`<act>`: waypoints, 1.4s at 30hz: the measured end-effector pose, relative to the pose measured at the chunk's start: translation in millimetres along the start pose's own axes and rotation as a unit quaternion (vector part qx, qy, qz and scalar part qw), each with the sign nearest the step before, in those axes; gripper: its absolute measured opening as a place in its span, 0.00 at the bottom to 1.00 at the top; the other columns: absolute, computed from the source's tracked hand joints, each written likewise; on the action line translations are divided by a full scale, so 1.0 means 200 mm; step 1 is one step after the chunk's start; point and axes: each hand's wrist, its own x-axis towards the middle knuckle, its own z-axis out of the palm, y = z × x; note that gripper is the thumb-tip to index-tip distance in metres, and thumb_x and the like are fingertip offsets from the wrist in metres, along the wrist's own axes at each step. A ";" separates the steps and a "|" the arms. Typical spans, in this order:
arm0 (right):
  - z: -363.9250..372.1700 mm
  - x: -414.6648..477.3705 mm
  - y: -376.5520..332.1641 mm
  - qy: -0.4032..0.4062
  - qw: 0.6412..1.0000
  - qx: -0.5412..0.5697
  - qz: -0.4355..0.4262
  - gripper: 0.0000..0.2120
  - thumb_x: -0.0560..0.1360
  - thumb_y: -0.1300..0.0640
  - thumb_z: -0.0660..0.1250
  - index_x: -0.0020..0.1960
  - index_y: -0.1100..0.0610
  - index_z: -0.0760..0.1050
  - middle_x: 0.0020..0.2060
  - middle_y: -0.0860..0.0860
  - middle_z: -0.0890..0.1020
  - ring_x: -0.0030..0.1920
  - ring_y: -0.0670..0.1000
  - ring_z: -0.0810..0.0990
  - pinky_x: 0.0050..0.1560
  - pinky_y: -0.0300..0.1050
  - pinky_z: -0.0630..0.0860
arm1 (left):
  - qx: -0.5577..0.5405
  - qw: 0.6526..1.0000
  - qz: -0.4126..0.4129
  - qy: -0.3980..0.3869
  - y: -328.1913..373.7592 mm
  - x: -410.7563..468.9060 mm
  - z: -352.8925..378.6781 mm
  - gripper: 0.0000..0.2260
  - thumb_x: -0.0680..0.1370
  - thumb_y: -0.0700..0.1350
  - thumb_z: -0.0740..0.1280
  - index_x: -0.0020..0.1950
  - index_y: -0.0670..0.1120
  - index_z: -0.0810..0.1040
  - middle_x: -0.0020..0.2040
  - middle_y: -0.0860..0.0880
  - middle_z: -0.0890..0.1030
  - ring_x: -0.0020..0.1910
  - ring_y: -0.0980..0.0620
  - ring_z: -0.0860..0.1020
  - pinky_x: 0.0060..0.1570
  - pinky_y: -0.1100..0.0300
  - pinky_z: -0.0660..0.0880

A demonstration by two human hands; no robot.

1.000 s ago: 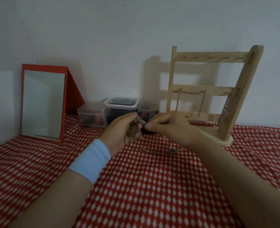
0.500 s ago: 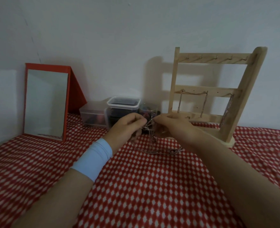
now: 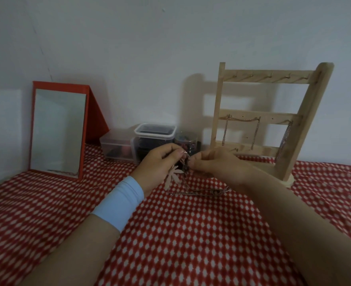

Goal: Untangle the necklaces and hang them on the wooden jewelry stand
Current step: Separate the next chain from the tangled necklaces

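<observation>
- Our left hand (image 3: 160, 162) and right hand (image 3: 213, 164) meet in the middle of the view, just above a red cloth with white diamonds (image 3: 191, 234).
- Both hands are closed in a pinch on the tangled necklaces (image 3: 185, 162), thumb and fingertips gripping the knot of fine chain between them.
- A pale leaf-shaped pendant (image 3: 173, 176) hangs from the tangle below our left hand, and a loose length of chain (image 3: 197, 193) trails onto the cloth under our right wrist.
- We wear a light blue wristband (image 3: 121, 201) on the left forearm.
- The wooden jewelry stand (image 3: 303, 124) is upright at the right, close behind our right hand, near a white wall.
- One chain (image 3: 243, 120) is draped across hooks on its middle rail, and a second chain (image 3: 284, 139) hangs by the right post.
- At the left, a red-framed mirror (image 3: 57, 133) leans back.
- Between mirror and stand sit a low clear box (image 3: 116, 145), a lidded plastic container (image 3: 154, 132) and a small jar (image 3: 188, 139).
</observation>
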 end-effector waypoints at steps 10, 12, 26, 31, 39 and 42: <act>0.00 0.00 -0.01 0.058 0.996 0.065 -0.022 0.05 0.78 0.59 0.70 0.48 0.58 0.85 0.44 0.52 0.88 0.43 0.49 0.85 0.51 0.44 0.82 | -0.236 0.968 -0.081 -0.026 0.01 -0.01 0.02 0.18 0.82 0.45 0.59 0.33 0.48 0.77 0.36 0.48 0.78 0.28 0.55 0.74 0.28 0.60 0.70; 0.01 0.00 -0.02 0.049 0.995 0.077 -0.027 0.06 0.80 0.57 0.68 0.49 0.58 0.83 0.44 0.51 0.88 0.44 0.49 0.85 0.54 0.47 0.81 | -0.258 0.963 -0.076 -0.032 0.00 0.00 0.02 0.18 0.82 0.43 0.58 0.33 0.47 0.75 0.36 0.49 0.78 0.31 0.55 0.75 0.35 0.57 0.70; 0.05 0.01 -0.04 0.082 0.990 -0.019 -0.109 0.09 0.84 0.57 0.61 0.47 0.56 0.77 0.35 0.46 0.82 0.37 0.44 0.80 0.42 0.38 0.79 | -0.100 0.993 -0.057 -0.029 0.04 0.00 -0.03 0.08 0.78 0.40 0.66 0.39 0.44 0.79 0.33 0.51 0.81 0.33 0.56 0.78 0.34 0.64 0.73; 0.04 0.02 -0.03 0.101 0.982 -0.061 -0.147 0.07 0.84 0.56 0.61 0.49 0.53 0.76 0.45 0.56 0.84 0.48 0.59 0.83 0.53 0.56 0.82 | -0.158 0.979 -0.116 -0.056 0.05 -0.01 -0.02 0.10 0.81 0.43 0.62 0.46 0.42 0.80 0.32 0.47 0.80 0.29 0.53 0.76 0.28 0.63 0.71; 0.04 0.02 -0.03 0.077 0.986 -0.014 -0.144 0.07 0.85 0.59 0.59 0.50 0.58 0.73 0.34 0.47 0.80 0.33 0.43 0.80 0.37 0.36 0.78 | -0.087 0.987 -0.103 -0.083 0.08 -0.01 -0.04 0.10 0.82 0.42 0.62 0.46 0.42 0.81 0.32 0.49 0.80 0.28 0.59 0.77 0.32 0.68 0.72; 0.05 0.00 -0.04 0.035 0.992 0.022 -0.121 0.07 0.86 0.58 0.57 0.52 0.59 0.71 0.30 0.50 0.78 0.28 0.53 0.78 0.30 0.44 0.77 | -0.136 0.983 -0.104 -0.069 0.07 0.00 -0.04 0.07 0.80 0.41 0.64 0.47 0.43 0.81 0.39 0.47 0.83 0.41 0.52 0.81 0.45 0.61 0.75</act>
